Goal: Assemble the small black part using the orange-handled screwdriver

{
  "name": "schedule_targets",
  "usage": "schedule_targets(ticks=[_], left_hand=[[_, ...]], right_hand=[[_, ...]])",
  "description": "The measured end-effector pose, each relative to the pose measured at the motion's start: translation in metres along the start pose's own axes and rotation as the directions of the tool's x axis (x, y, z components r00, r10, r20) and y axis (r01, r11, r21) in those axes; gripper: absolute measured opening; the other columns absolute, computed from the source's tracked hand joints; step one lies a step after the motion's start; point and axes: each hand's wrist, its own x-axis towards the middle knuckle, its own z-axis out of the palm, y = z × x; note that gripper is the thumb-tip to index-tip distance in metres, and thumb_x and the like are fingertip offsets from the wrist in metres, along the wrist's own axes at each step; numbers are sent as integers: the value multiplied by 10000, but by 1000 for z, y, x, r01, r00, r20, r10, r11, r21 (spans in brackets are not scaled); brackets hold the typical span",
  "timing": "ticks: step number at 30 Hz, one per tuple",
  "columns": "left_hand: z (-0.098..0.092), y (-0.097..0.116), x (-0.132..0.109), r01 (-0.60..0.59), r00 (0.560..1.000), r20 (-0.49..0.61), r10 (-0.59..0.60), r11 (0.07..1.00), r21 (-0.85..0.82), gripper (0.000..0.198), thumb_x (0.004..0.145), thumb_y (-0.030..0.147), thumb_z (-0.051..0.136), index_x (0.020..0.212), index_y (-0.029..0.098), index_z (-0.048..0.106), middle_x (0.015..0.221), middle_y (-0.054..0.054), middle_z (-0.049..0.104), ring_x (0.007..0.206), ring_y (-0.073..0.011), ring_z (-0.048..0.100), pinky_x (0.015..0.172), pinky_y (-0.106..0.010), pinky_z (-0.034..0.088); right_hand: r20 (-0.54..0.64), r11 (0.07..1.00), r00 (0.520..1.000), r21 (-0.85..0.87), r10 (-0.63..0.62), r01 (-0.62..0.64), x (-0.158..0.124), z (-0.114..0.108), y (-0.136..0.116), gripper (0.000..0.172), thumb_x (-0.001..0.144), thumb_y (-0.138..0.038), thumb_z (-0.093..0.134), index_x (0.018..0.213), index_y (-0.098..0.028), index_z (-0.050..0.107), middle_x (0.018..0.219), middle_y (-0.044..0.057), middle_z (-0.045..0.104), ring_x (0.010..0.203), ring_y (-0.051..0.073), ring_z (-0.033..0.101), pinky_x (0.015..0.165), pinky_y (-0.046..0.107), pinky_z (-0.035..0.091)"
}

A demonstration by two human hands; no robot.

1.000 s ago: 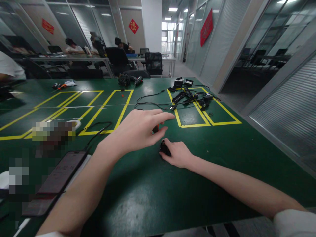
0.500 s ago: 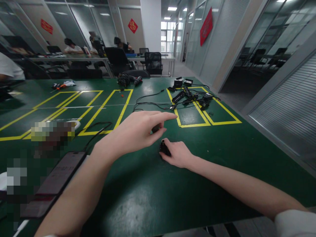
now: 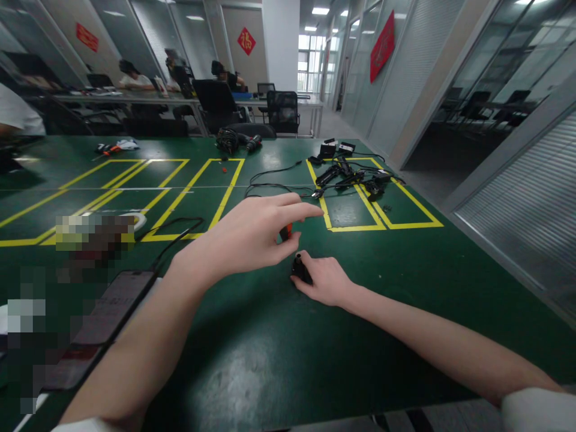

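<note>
My left hand (image 3: 258, 231) is raised above the green table (image 3: 373, 336), its index finger stretched forward. Between thumb and fingers it grips a black-and-orange object (image 3: 286, 231), perhaps a tool handle; most of it is hidden by the hand. To the right and lower, my right hand (image 3: 326, 279) is closed round a small black part (image 3: 300, 270) at the tabletop. That part has a round, tube-like end pointing up, just below my left fingertips. The two hands are close but apart.
Black cables and black parts (image 3: 348, 174) lie in a heap near yellow tape outlines. A power drill (image 3: 253, 143) and coiled cable (image 3: 227, 140) are at the far edge. On the left lie a phone (image 3: 112, 306) and a white ring (image 3: 140, 222). People sit at desks behind.
The object in my left hand has turned, and its orange side now shows. My right hand keeps its hold on the black part. The head view has shifted slightly.
</note>
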Motion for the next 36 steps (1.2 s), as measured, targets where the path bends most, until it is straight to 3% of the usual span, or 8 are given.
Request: schedule_targets(ticks=[3,8,12,17,22,27,32,36], left_hand=[[1,0,0,25,999,-22,-25,1000,-13,469,920,210,553,1387,242,585,949,-28,730,822,-172,684,699,-248,479],[2,2,0,-18,1000,-16,18,1000,6,450,899,164,539,1339,224,616,1060,-58,708,873,-175,677,711,-253,480],[1,6,1,12,1000,-10,-11,998,67,358,938,191,519,1268,215,652,1017,-59,703,825,-177,672,677,-261,465],[0,12,0,-15,1000,25,13,997,80,391,921,177,522,1292,234,634,1168,-82,674,905,-186,682,730,-273,500],[-1,10,0,38,999,-9,-38,988,148,339,945,214,512,1251,239,655,1049,-55,712,801,-171,684,652,-258,471],[-3,8,-1,8,999,30,-12,995,104,444,914,159,512,1340,246,601,1185,-69,683,905,-178,689,716,-264,497],[-1,12,0,38,999,3,-39,988,152,375,929,249,546,1294,242,631,1119,-57,701,884,-194,695,698,-276,495],[1,14,1,12,1000,10,-13,990,142,465,888,144,514,1331,252,606,1202,-68,667,916,-182,691,754,-281,517]], right_hand=[[-10,1000,1000,-2,-4,4,0,2,1,391,986,-458,479,1257,-177,472,976,92,771,828,280,743,636,313,400],[8,1000,1000,-3,1,-1,0,2,1,387,990,-459,474,1254,-177,472,986,95,769,825,273,741,639,309,399],[9,1000,1000,2,8,-8,0,1,1,368,989,-463,468,1225,-181,479,967,87,763,817,274,739,634,310,395],[35,1000,999,20,2,-2,0,-1,1,354,989,-445,466,1227,-183,477,997,92,761,827,265,736,648,313,406],[21,1000,1000,30,3,-3,0,-1,0,343,984,-446,477,1209,-186,480,959,80,763,824,266,739,633,308,388],[-3,999,1000,40,-7,7,0,0,1,331,983,-437,479,1200,-188,483,965,79,765,827,266,742,627,307,379],[11,999,1000,35,-10,9,0,1,1,348,983,-442,484,1209,-177,488,997,93,767,867,276,745,643,311,395],[20,1000,1000,26,-4,4,1,1,1,344,988,-446,480,1209,-183,482,1001,95,768,869,272,745,643,311,393]])
